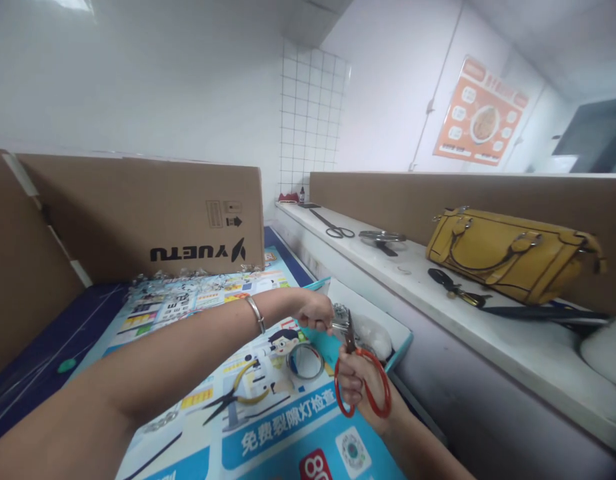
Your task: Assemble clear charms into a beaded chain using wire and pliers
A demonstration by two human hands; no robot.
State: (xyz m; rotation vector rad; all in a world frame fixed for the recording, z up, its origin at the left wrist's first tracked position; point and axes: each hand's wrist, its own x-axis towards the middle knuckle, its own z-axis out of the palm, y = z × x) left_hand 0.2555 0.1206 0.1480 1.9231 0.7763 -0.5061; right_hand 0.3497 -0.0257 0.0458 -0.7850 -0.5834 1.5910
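My right hand (pixel 355 381) grips a pair of scissors (pixel 377 375) with red looped handles, its dark blades pointing up and away from me. Closed, my left hand (pixel 315 311) is close to the blade tips, a silver bracelet on its wrist. Between the two hands shows a shiny silver bundle (pixel 341 317); whether my left fingers pinch it I cannot tell. Both hands are at an open, shallow teal-edged box (pixel 399 352) with a white clump (pixel 374 335) inside. Nearer me, a roll of clear tape (pixel 305 361) and yellow-handled pliers (pixel 233 396) lie on the printed sheet.
Cardboard panels (pixel 138 213) stand along the back and left, with small shiny pieces (pixel 183 283) at their foot. On the right, a raised white ledge (pixel 413 280) carries a yellow handbag (pixel 508 257), more scissors (pixel 338 231) and a dark-handled tool (pixel 453 287).
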